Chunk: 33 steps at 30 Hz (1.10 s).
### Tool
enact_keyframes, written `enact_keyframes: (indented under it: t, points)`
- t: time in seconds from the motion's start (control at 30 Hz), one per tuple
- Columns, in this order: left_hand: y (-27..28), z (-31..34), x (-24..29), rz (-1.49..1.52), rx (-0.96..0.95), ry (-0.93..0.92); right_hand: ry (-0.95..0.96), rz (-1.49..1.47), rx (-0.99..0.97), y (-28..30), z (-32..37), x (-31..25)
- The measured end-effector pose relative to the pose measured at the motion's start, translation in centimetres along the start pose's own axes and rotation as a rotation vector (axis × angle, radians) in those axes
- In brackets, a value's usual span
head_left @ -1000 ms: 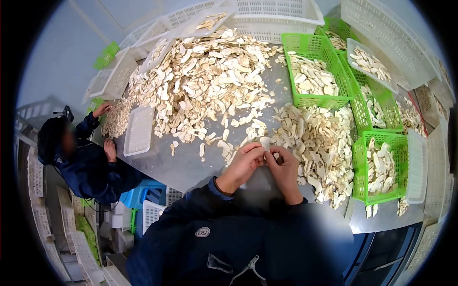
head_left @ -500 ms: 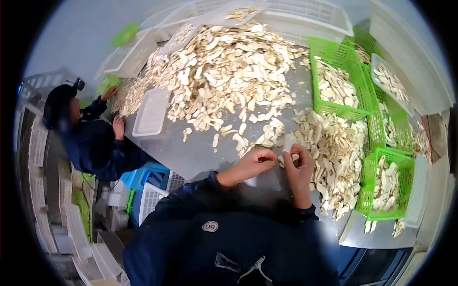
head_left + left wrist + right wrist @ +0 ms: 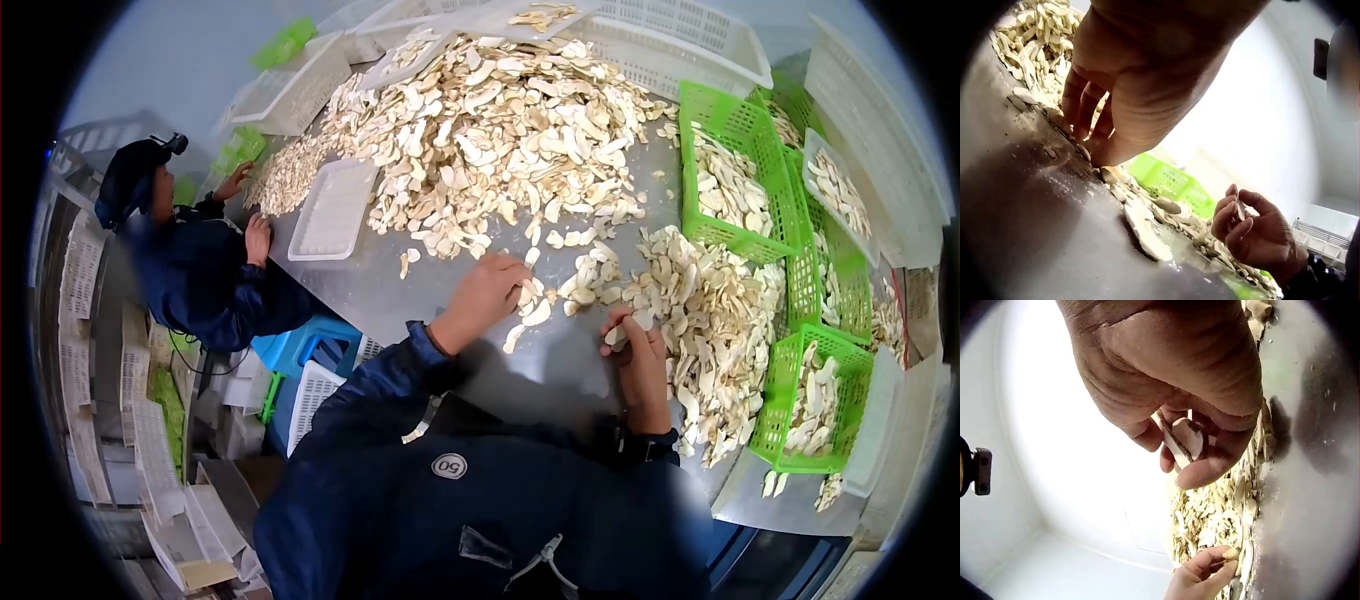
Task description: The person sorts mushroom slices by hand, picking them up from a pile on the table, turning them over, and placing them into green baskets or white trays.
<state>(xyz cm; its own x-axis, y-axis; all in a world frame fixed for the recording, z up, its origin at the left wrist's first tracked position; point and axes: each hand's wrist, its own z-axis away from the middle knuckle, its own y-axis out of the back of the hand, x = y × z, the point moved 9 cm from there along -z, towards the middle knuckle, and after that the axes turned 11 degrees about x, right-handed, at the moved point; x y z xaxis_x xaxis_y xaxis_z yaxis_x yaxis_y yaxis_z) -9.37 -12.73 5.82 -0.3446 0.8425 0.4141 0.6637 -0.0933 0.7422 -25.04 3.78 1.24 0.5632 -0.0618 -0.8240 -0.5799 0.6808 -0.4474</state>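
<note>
Pale mushroom slices cover a steel table [image 3: 420, 320]. My left hand [image 3: 520, 290] reaches forward to a small scatter of loose slices [image 3: 535, 312]; its fingertips [image 3: 1082, 147] come down on them, and in the right wrist view the left hand [image 3: 1210, 569] pinches a slice [image 3: 1230, 553]. My right hand [image 3: 625, 332] stays close to my body at the edge of the nearer heap [image 3: 710, 310]. It holds thin mushroom slices [image 3: 1180, 439] between thumb and curled fingers, and the right hand [image 3: 1241, 225] shows this in the left wrist view too.
A big heap of slices [image 3: 500, 130] fills the far table. Green baskets [image 3: 735, 180] [image 3: 815, 400] with slices line the right side, and white crates [image 3: 680, 50] stand at the back. A white tray [image 3: 335, 210] lies at left, near another person [image 3: 190, 270] sorting slices.
My hands were together on one slice. The left hand has moved forward and left to the loose slices; the right hand keeps its slices and has drawn slightly right.
</note>
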Motion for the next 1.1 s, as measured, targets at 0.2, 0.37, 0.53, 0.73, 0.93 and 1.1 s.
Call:
enact_keyframes:
  t: [0.2, 0.37, 0.53, 0.73, 0.93, 1.1]
  points:
    - [-1.0, -1.0, -0.2, -0.040, -0.050, 0.155, 0.101, 0.099, 0.048, 0.8, -0.9, 0.2]
    - [-4.4, -1.6, 3.4, 0.090, -0.139, 0.094, -0.011, -0.021, 0.042, 0.9, -0.8, 0.4]
    - [-5.6, -2.9, 6.0, 0.141, -0.056, -0.116, 0.007, -0.022, 0.078, 1.5, -0.8, 0.3]
    - [-6.4, -2.4, 1.8, 0.509, -0.189, 0.586, 0.004, 0.058, 0.041, 1.4, -1.4, 1.1]
    - [-7.7, -1.2, 3.5, 0.889, -0.320, 0.691, 0.200, 0.363, 0.088, 1.4, -0.9, -0.2]
    - [-6.5, -1.7, 3.4, 0.918, -0.300, 0.717, 0.215, 0.428, 0.147, 2.0, -1.2, 0.3]
